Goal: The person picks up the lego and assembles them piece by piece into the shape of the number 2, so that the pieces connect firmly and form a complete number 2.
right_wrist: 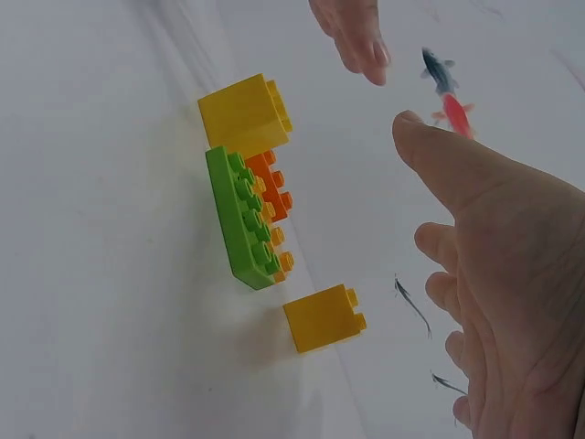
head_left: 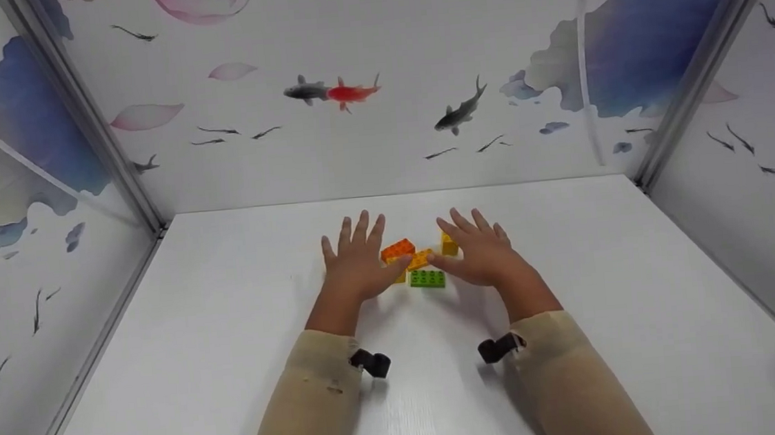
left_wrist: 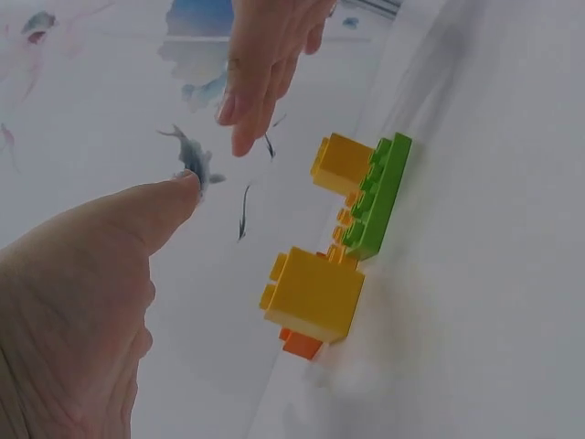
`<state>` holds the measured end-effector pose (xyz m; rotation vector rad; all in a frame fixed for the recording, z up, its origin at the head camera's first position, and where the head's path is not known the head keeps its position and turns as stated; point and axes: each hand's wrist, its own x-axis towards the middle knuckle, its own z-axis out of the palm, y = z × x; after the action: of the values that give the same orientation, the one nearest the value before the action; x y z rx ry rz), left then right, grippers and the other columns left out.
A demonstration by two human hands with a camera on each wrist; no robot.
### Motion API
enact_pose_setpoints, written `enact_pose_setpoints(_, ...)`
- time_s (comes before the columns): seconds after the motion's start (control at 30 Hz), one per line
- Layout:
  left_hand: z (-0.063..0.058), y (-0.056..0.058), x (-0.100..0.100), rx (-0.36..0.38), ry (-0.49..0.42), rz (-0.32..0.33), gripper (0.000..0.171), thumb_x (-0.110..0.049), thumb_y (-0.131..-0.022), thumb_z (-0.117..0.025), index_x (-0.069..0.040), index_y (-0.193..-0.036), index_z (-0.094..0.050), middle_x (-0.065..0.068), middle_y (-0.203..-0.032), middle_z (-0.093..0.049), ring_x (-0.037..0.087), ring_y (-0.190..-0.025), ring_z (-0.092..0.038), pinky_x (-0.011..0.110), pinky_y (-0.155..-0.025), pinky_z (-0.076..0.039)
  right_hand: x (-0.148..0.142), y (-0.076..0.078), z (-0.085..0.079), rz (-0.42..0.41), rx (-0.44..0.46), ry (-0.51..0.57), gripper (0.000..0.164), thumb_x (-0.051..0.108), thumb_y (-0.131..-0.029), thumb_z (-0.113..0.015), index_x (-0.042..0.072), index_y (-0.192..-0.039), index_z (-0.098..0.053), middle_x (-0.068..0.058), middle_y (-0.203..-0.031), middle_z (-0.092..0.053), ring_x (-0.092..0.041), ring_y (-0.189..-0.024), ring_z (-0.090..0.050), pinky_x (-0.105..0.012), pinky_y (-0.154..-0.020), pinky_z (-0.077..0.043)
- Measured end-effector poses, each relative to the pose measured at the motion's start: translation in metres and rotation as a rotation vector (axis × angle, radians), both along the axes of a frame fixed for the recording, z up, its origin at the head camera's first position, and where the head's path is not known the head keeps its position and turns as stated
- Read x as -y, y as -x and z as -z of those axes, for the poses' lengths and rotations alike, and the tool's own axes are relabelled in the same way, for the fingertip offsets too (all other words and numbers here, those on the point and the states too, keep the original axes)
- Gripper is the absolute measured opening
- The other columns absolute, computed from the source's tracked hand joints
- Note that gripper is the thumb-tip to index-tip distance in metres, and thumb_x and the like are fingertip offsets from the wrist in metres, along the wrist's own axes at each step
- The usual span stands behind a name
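My left hand (head_left: pixel 358 265) hovers with fingers spread over the left side of a small group of toy building bricks. Across from it, my right hand (head_left: pixel 484 255) is spread over the right side; neither holds anything. The thumbs point towards each other above the bricks. A green brick (head_left: pixel 427 279) lies nearest me, studs up. Behind it lie a yellow-orange brick (head_left: pixel 421 259) and an orange brick (head_left: pixel 398 248). One yellow block (left_wrist: pixel 315 294) stands at the left, partly hidden by my left thumb in the head view. Another yellow block (right_wrist: pixel 324 318) stands at the right.
The white tabletop (head_left: pixel 199 370) runs between side panels and a back panel (head_left: pixel 383 155) printed with fish and petals. Metal posts (head_left: pixel 140 188) stand at the back corners. Each sleeve carries a small black device (head_left: pixel 371 363) at the wrist.
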<state>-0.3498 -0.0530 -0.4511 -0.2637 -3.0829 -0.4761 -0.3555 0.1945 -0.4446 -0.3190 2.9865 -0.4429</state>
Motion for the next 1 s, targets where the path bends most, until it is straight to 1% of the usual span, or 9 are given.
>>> enact_pose_setpoints(0.13, 0.001, -0.001, -0.005, 0.006, 0.004, 0.012, 0.098, -0.083, -0.095, -0.047, -0.036, -0.173, -0.01, -0.001, -0.184, -0.001, 0.033, -0.171, 0.002, 0.073, -0.131, 0.001, 0.005, 0.0, 0.001, -0.004, -0.015, 0.014, 0.091, 0.081, -0.097, -0.05, 0.039, -0.171, -0.021, 0.002, -0.183, -0.005, -0.037, -0.17, 0.005, -0.07, -0.133, 0.0)
enact_pose_setpoints(0.23, 0.006, 0.0, -0.004, 0.004, 0.007, 0.012, 0.099, -0.084, -0.094, -0.048, -0.036, -0.173, -0.011, -0.001, -0.184, -0.003, 0.033, -0.171, 0.001, 0.073, -0.132, 0.0, 0.007, 0.0, 0.001, -0.007, -0.024, 0.03, 0.088, 0.077, -0.098, -0.053, 0.038, -0.171, -0.023, 0.001, -0.183, -0.007, -0.036, -0.17, 0.004, -0.07, -0.133, -0.002)
enact_pose_setpoints(0.33, 0.013, 0.002, -0.001, 0.011, -0.008, 0.017, 0.101, -0.084, -0.093, -0.051, -0.035, -0.173, -0.013, 0.0, -0.183, -0.006, 0.033, -0.171, 0.0, 0.073, -0.132, -0.003, 0.009, -0.001, 0.001, -0.022, -0.014, 0.043, 0.086, 0.074, -0.099, -0.055, 0.038, -0.17, -0.024, 0.001, -0.183, -0.012, -0.036, -0.17, -0.002, -0.072, -0.132, -0.008)
enact_pose_setpoints(0.5, 0.02, 0.004, 0.0, 0.032, -0.06, 0.043, 0.102, -0.08, -0.093, -0.056, -0.033, -0.173, -0.015, 0.001, -0.183, -0.011, 0.034, -0.17, -0.006, 0.068, -0.134, -0.009, 0.011, -0.002, 0.004, -0.038, 0.021, 0.074, 0.084, 0.069, -0.099, -0.062, 0.04, -0.169, -0.027, -0.001, -0.18, -0.026, -0.036, -0.167, -0.02, -0.073, -0.129, -0.021)
enact_pose_setpoints(0.57, 0.022, 0.005, 0.0, 0.033, -0.083, 0.067, 0.101, -0.077, -0.094, -0.059, -0.031, -0.173, -0.016, 0.001, -0.183, -0.013, 0.034, -0.17, -0.009, 0.065, -0.135, -0.013, 0.012, -0.002, 0.006, -0.037, 0.038, 0.088, 0.082, 0.067, -0.098, -0.065, 0.043, -0.169, -0.028, 0.0, -0.179, -0.028, -0.036, -0.166, -0.024, -0.072, -0.128, -0.024)
enact_pose_setpoints(0.67, 0.025, 0.005, 0.001, 0.035, -0.143, 0.097, 0.099, -0.071, -0.095, -0.064, -0.031, -0.173, -0.019, 0.002, -0.181, -0.019, 0.033, -0.168, -0.016, 0.061, -0.134, -0.022, 0.012, -0.001, 0.011, -0.041, 0.073, 0.117, 0.081, 0.064, -0.098, -0.068, 0.044, -0.167, -0.031, 0.001, -0.178, -0.029, -0.035, -0.166, -0.023, -0.071, -0.128, -0.026)
enact_pose_setpoints(0.8, 0.031, 0.006, 0.003, 0.075, -0.249, 0.123, 0.095, -0.064, -0.094, -0.071, -0.031, -0.171, -0.025, 0.002, -0.175, -0.028, 0.031, -0.163, -0.026, 0.06, -0.131, -0.031, 0.011, 0.0, 0.015, -0.049, 0.122, 0.139, 0.082, 0.062, -0.096, -0.072, 0.04, -0.166, -0.036, -0.004, -0.177, -0.033, -0.036, -0.165, -0.027, -0.07, -0.128, -0.027)
enact_pose_setpoints(0.9, 0.035, 0.008, 0.005, 0.109, -0.288, 0.142, 0.093, -0.062, -0.095, -0.072, -0.03, -0.171, -0.028, 0.0, -0.172, -0.033, 0.029, -0.161, -0.029, 0.058, -0.13, -0.034, 0.009, 0.001, 0.019, -0.054, 0.161, 0.164, 0.081, 0.06, -0.094, -0.076, 0.038, -0.165, -0.041, -0.005, -0.171, -0.044, -0.035, -0.159, -0.039, -0.066, -0.127, -0.033)
enact_pose_setpoints(1.0, 0.039, 0.009, 0.007, 0.135, -0.306, 0.153, 0.09, -0.059, -0.096, -0.073, -0.029, -0.169, -0.032, -0.001, -0.17, -0.037, 0.026, -0.16, -0.033, 0.056, -0.13, -0.035, 0.008, 0.003, 0.023, -0.068, 0.19, 0.197, 0.077, 0.054, -0.095, -0.079, 0.033, -0.162, -0.048, -0.006, -0.16, -0.056, -0.034, -0.148, -0.052, -0.063, -0.124, -0.041)
